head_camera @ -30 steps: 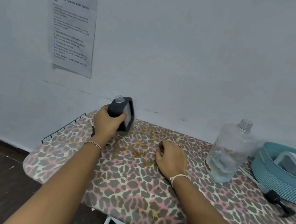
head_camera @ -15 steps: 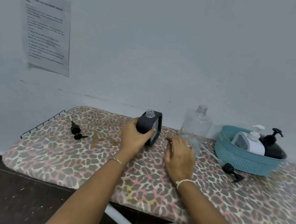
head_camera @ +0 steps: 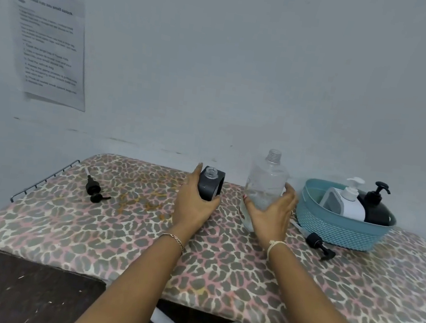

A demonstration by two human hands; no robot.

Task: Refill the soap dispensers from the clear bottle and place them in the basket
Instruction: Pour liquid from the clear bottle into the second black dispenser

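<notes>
Left hand (head_camera: pixel 195 205) grips the uncapped dark dispenser (head_camera: pixel 210 184) and right hand (head_camera: pixel 271 212) clasps the clear bottle (head_camera: pixel 266 179) just beside the basket (head_camera: pixel 338 229), which already holds two dispensers; pouring, capping and placing apparently remain.

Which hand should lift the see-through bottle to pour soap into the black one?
The right hand. It wraps the clear plastic bottle, which stands uncapped. The left hand is busy gripping the black square dispenser with its neck open, right beside the bottle.
</notes>
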